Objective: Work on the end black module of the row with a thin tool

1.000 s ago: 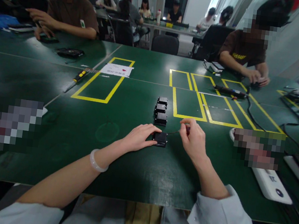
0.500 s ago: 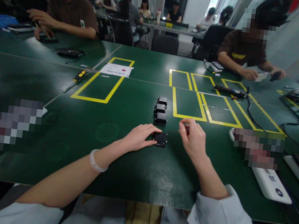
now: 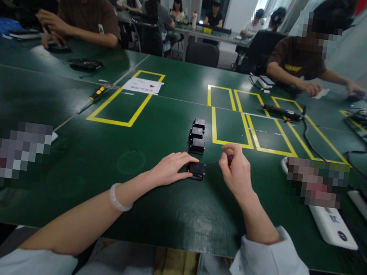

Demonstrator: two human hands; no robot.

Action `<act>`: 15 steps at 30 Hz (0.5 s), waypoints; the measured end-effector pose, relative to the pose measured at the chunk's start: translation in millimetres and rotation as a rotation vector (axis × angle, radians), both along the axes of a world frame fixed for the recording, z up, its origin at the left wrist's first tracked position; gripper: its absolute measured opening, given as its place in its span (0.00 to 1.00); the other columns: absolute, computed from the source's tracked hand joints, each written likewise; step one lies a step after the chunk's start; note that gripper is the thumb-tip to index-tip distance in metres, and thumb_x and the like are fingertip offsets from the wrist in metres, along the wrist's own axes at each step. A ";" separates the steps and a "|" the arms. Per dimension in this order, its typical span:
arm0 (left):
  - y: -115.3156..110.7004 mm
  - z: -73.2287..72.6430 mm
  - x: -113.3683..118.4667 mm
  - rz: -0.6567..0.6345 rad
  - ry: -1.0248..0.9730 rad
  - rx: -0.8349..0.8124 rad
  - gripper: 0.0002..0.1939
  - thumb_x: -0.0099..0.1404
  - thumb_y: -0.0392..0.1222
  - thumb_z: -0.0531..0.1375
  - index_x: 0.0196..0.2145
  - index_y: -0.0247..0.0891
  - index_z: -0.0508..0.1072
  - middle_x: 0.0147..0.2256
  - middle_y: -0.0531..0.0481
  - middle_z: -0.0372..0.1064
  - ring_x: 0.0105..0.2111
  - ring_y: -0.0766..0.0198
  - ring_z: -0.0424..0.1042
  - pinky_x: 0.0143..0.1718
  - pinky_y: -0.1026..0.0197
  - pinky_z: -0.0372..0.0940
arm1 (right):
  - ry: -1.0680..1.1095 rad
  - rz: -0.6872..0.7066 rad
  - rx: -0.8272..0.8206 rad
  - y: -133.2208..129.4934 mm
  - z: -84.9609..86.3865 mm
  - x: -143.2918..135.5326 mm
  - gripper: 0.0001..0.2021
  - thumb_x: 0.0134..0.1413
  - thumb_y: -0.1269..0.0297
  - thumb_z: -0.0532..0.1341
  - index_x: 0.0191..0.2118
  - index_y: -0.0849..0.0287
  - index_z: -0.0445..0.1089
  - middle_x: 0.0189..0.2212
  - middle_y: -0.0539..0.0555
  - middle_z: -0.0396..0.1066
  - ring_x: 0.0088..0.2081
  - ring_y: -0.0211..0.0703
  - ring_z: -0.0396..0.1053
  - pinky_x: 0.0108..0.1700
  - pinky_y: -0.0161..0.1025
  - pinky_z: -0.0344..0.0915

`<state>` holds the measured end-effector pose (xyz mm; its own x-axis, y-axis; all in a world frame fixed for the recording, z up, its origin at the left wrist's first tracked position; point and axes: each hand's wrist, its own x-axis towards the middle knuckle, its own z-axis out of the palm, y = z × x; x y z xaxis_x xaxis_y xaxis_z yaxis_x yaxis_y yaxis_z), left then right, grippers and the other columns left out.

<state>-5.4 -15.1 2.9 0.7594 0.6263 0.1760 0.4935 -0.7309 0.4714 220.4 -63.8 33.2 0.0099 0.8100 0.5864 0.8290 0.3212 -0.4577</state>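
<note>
My left hand (image 3: 173, 167) grips a small black block (image 3: 197, 170) from its left side, thumb at the near edge and fingers at the far edge, keeping it on the green table (image 3: 159, 215). In my right hand (image 3: 237, 169) is a small screwdriver (image 3: 230, 159), its handle between thumb and fingers. The thin metal shaft points left, and its tip meets the right side of the block near a small metal screw. Just beyond, several similar black blocks (image 3: 197, 145) stand in a row running away from me.
Yellow tape rectangles (image 3: 233, 143) mark the table. A yellow-and-black tool (image 3: 97, 93) lies at the left, a black cylindrical tool with a cable (image 3: 283, 112) at the right. A white device (image 3: 334, 227) sits right of my hand. Co-workers (image 3: 91, 17) sit across the table.
My right fingers have shifted slightly around the screwdriver handle, showing more of it. My left hand and the block stay put. The co-worker at the right has moved a hand outward.
</note>
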 end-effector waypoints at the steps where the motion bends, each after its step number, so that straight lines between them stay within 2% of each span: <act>1: 0.1 -0.1 -0.1 0.000 0.001 0.000 0.20 0.66 0.45 0.59 0.55 0.45 0.63 0.47 0.48 0.66 0.46 0.56 0.67 0.44 0.56 0.61 | -0.003 0.000 0.000 0.1 0.1 0.1 0.08 0.58 0.65 0.51 0.43 0.57 0.62 0.26 0.49 0.66 0.27 0.40 0.64 0.35 0.38 0.61; 8: 0.8 -1.8 0.1 0.001 0.002 0.019 0.21 0.65 0.45 0.60 0.55 0.45 0.63 0.46 0.48 0.67 0.45 0.57 0.67 0.44 0.57 0.62 | -0.043 0.007 -0.008 0.4 1.4 1.8 0.09 0.62 0.56 0.53 0.38 0.56 0.63 0.29 0.53 0.69 0.31 0.43 0.67 0.36 0.39 0.61; 15: 1.1 -2.4 0.0 0.002 -0.001 0.013 0.21 0.66 0.46 0.59 0.55 0.45 0.63 0.47 0.47 0.67 0.46 0.56 0.67 0.45 0.56 0.62 | -0.021 0.031 0.001 0.5 -0.8 0.9 0.07 0.61 0.64 0.50 0.42 0.57 0.63 0.28 0.52 0.69 0.30 0.42 0.66 0.36 0.39 0.62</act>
<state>-5.4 -14.0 0.5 0.7578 0.6259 0.1846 0.4951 -0.7357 0.4622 221.3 -63.3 32.4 -0.0274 0.8094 0.5866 0.8278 0.3473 -0.4405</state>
